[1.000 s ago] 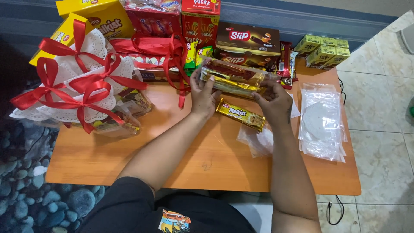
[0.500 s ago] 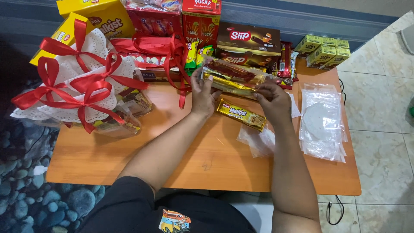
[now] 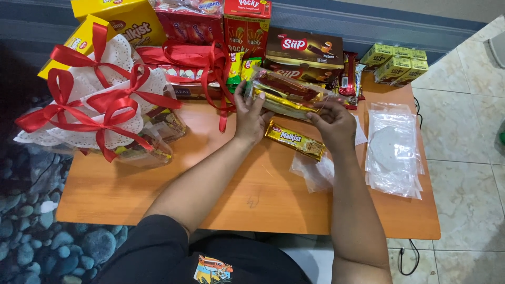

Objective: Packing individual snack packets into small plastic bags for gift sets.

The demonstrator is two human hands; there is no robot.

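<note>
Both hands hold a clear plastic bag of snack packs (image 3: pixel 286 93) above the orange table (image 3: pixel 158 194). My left hand (image 3: pixel 251 117) grips its left end, fingers spread along the side. My right hand (image 3: pixel 334 122) pinches the bag's right end. Inside the bag I see brown and yellow wrapped bars. A gold wrapped cracker pack (image 3: pixel 294 140) lies on the table just under the hands, on a crumpled clear bag (image 3: pixel 315 173).
Finished gift bags with white doilies and red ribbons (image 3: pixel 100 110) crowd the left. Snack boxes (image 3: pixel 305 47) and small green cartons (image 3: pixel 400 63) line the back edge. A stack of clear bags with a white disc (image 3: pixel 392 152) lies at the right.
The hands have shifted slightly on the bag; it stays at about the same spot above the table. Nothing else has moved.
</note>
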